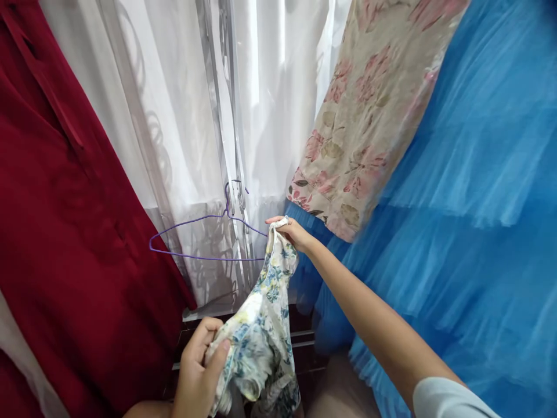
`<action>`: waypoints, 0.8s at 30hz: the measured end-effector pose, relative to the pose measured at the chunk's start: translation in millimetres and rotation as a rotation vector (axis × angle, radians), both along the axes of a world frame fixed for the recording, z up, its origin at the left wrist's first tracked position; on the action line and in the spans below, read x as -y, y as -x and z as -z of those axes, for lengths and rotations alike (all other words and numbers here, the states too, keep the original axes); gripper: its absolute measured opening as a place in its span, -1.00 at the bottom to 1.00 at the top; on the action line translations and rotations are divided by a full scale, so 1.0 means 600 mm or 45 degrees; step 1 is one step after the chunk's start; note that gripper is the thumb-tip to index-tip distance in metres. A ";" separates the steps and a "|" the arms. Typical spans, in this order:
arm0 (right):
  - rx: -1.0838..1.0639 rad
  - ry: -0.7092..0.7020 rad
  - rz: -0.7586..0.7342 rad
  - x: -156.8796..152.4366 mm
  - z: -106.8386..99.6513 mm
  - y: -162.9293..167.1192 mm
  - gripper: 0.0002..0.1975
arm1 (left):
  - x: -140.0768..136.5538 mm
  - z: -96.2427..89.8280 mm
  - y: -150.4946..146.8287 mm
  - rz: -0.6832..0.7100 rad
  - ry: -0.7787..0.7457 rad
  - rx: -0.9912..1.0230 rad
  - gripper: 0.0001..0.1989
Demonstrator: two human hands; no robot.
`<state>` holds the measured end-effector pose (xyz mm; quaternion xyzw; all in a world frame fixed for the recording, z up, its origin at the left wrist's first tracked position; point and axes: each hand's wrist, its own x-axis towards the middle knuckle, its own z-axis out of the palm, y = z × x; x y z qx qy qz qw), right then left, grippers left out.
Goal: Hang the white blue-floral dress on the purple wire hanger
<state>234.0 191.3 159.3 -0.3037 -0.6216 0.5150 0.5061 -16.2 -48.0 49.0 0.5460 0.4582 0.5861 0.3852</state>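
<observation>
A white garment with blue and yellow flowers (272, 290) stretches between my two hands. My left hand (202, 360) grips its near edge, thumb on top and fingers curled under the cloth. Farther off, my right hand (292, 232) pinches the upper edge of the garment by the right end of a purple wire hanger (187, 255). That end of the hanger is hidden behind the cloth and the hand, so I cannot tell whether the hand holds it too. The hanger's hook hangs on a white metal upright (230, 116).
A long red garment (87, 232) hangs at the left. At the right hang a beige cloth with pink flowers (348, 151) and a tiered blue tulle skirt (456, 203). Sheer white curtains (270, 104) cover the back, above a dark floor (304, 354).
</observation>
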 end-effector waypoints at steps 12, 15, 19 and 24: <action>-0.044 0.240 -0.260 0.063 -0.007 0.026 -0.71 | -0.074 -0.012 0.215 0.025 -0.412 -1.177 -0.77; 0.018 0.328 -0.266 0.081 -0.022 0.019 -0.77 | -0.124 -0.007 0.267 -0.127 -0.519 -1.255 -0.79; 0.091 0.416 -0.298 0.104 -0.038 0.026 -0.78 | -0.202 -0.029 0.313 -0.315 -0.467 -1.190 -0.72; 0.112 0.481 -0.239 0.123 -0.047 0.045 -0.80 | -0.293 -0.103 0.323 -0.519 -0.409 -1.048 -0.63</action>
